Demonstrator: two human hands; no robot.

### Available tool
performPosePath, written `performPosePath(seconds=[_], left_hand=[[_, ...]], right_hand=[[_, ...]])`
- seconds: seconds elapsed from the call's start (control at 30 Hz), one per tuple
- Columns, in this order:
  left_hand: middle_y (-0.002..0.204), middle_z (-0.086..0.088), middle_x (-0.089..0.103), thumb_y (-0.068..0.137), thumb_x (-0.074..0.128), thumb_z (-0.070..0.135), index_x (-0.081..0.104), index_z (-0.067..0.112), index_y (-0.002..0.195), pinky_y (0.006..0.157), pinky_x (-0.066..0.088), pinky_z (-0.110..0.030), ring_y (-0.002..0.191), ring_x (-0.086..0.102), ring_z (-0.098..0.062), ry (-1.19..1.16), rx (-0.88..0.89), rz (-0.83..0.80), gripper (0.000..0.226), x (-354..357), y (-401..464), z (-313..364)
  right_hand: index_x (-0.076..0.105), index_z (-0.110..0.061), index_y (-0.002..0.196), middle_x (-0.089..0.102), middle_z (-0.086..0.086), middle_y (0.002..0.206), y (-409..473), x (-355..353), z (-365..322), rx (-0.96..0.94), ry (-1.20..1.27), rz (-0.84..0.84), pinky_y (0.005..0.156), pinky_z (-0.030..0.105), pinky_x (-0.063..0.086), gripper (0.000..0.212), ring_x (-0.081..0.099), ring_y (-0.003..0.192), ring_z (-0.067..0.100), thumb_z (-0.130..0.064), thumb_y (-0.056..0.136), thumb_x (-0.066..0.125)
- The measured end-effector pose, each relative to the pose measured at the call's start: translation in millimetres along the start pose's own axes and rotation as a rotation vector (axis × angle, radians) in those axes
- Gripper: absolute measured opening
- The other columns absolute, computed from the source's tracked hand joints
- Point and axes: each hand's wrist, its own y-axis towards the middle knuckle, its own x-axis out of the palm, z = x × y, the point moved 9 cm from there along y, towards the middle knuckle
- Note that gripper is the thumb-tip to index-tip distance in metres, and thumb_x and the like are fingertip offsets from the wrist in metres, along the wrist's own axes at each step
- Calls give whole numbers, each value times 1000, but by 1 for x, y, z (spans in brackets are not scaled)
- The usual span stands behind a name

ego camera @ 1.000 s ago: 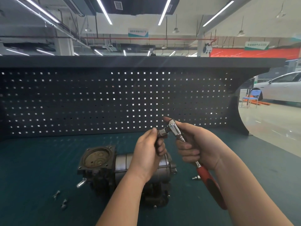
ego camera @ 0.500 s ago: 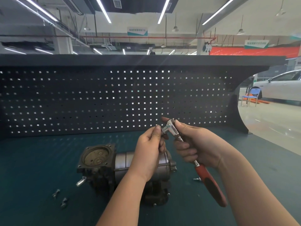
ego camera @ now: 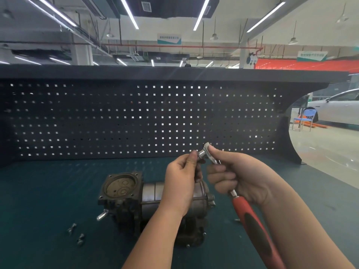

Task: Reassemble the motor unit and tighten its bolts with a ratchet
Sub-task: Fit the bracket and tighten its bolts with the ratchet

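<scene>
Above the heavy, rigid motor unit (ego camera: 155, 202) on the tabletop (ego camera: 48, 191), the right hand (ego camera: 239, 179) grips the ratchet (ego camera: 250, 216) shaft while the left hand (ego camera: 180, 183) pinches its socket (ego camera: 202, 153); the rubbery red handle likely gives the surest hold.

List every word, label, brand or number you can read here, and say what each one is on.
No text can be read.
Hanging sign at top centre: characters too blurred to read.
Hanging sign at top right: characters too blurred to read.
Motor unit: no marking visible.
Ratchet: no marking visible.
</scene>
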Motion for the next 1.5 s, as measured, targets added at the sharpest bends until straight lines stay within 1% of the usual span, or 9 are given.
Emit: performPosePath(seconds=[0.13, 0.33, 0.43, 0.63, 0.8, 0.97, 1.2, 1.37, 1.5], left_hand=[[91, -38, 61, 85, 54, 50, 70, 12, 82, 82, 46, -63, 79, 58, -39, 19, -18, -15, 41, 5, -3, 1], [71, 6, 59, 97, 54, 31, 69, 22, 94, 60, 44, -17, 67, 53, -8, 120, 71, -146, 17, 16, -6, 6], [65, 8, 53, 95, 52, 37, 68, 30, 80, 64, 42, -22, 64, 49, -7, 106, 80, -132, 23, 16, -7, 8], [58, 4, 47, 87, 48, 53, 58, -9, 94, 72, 36, -36, 68, 48, -20, 5, 19, -94, 64, 11, -5, 5], [97, 11, 62, 81, 43, 68, 55, 31, 107, 78, 48, -24, 86, 59, -2, 201, 117, -34, 47, 13, -10, 11], [72, 14, 53, 89, 41, 59, 53, 26, 96, 69, 41, -26, 64, 50, -2, -102, 2, 205, 36, -11, -6, 4], [100, 4, 56, 99, 51, 24, 51, 25, 102, 80, 44, -17, 84, 55, -5, 326, 155, 180, 3, 0, -17, 42], [110, 18, 45, 79, 61, 45, 50, 36, 107, 90, 34, -13, 109, 43, -3, 896, 435, 337, 31, -66, -40, 127], [141, -1, 35, 56, 78, 58, 33, 23, 141, 107, 29, -30, 132, 34, -18, 944, -29, 431, 102, -165, -69, 83]], right_hand=[[53, 1, 67, 33, 0, 50, -4, 14, 3, 39, 231, -9, 25, 13, 23, 28, 25, 33, 3, -23, 80, 60], [48, -16, 87, 34, -2, 50, -14, 2, -8, -36, -179, 83, 25, 12, 23, 21, 26, 33, 2, -31, 80, 60], [52, -15, 83, 35, -2, 51, -15, 5, -7, -24, -165, 19, 25, 12, 24, 19, 27, 33, 2, -30, 79, 61], [58, -19, 75, 34, -3, 53, -16, 10, -8, -64, -277, -43, 28, 12, 25, 14, 27, 35, 2, -32, 82, 60], [54, -14, 80, 31, -5, 50, -12, -10, -27, -248, -265, 194, 28, 13, 21, 13, 24, 33, 3, -16, 81, 68], [28, -17, 133, 51, 1, 101, -13, -47, -36, -353, -999, 771, 43, 22, 36, 86, 53, 68, 20, -30, 70, 85], [27, -7, 140, 56, 7, 93, 13, -62, -6, -146, -1066, 657, 30, 14, 28, 105, 45, 43, 11, -44, 61, 87], [37, -5, 128, 52, 10, 72, 16, -66, -5, -122, -1044, 643, 36, 19, 31, 90, 37, 27, 13, -43, 63, 87], [38, -9, 126, 48, 9, 72, 14, -63, -4, -114, -976, 643, 40, 23, 33, 85, 37, 35, 15, -38, 64, 88]])
